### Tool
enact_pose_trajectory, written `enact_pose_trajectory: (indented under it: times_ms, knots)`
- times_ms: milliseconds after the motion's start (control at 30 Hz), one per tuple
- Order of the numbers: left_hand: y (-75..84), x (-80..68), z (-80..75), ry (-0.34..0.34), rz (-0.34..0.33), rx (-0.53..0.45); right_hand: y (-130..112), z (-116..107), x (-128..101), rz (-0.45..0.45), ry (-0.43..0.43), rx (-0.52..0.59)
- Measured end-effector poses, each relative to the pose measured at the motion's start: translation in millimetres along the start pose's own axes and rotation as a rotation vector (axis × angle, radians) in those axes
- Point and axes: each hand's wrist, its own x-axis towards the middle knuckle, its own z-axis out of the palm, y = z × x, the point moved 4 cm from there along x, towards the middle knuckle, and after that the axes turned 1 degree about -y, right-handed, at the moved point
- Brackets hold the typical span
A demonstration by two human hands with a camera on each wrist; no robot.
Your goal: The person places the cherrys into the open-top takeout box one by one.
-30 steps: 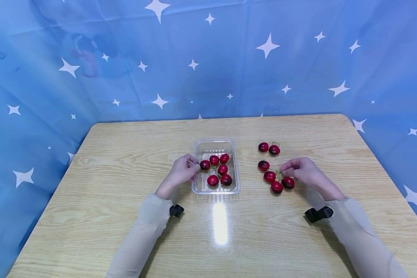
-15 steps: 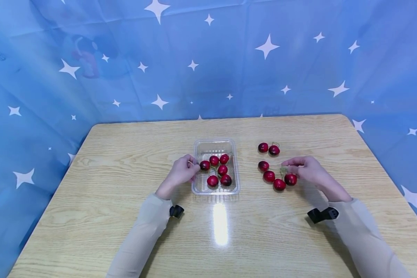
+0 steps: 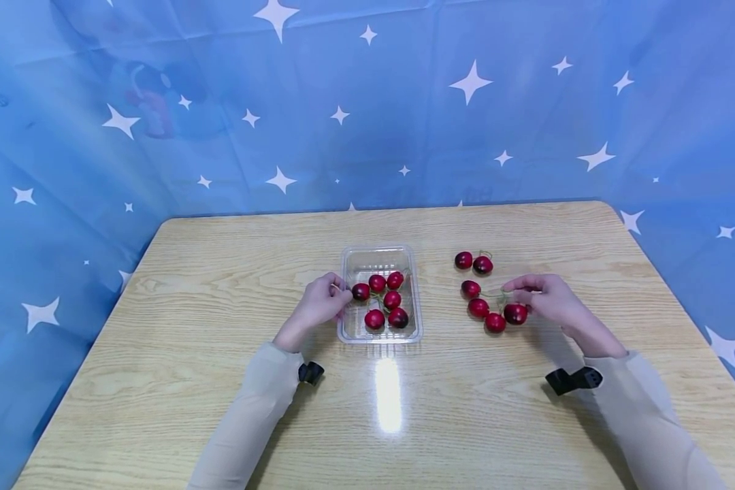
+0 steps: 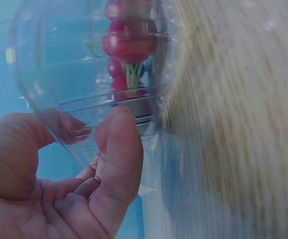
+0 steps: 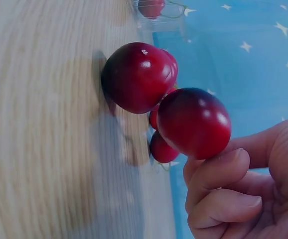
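A pale wood-grain surface (image 3: 220, 272) with rounded far corners; behind and to both sides hangs a blue backdrop (image 3: 527, 122) printed with white stars; a light glare (image 3: 388, 398) shines near its front.

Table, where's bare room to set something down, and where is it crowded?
Free: the table left of the left hand, the near edge between the sleeves, and the far strip behind the clear tray. Crowded: the loose cherries by the right hand.
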Motion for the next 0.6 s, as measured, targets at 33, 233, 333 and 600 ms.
enact_pose_trajectory:
  times_ms: [33, 233, 333, 600]
  knots:
    - [-0.1, -0.1, 0.0, -0.001, 0.000, -0.002, -0.3, 0.6, 0.3, -0.008, 0.002, 0.004]
    - [-0.4, 0.4, -0.1, -0.001, 0.002, -0.002, -1.3, 5.6, 3.2, -0.033, 0.013, 0.008]
    - [0.2, 0.4, -0.4, 0.002, 0.003, 0.003, -0.2, 6.6, 4.5, -0.023, 0.025, 0.005]
    - [0.7, -0.2, -0.7, -0.004, 0.015, -0.002, 6.7, -0.6, 4.5, 0.007, 0.107, 0.079]
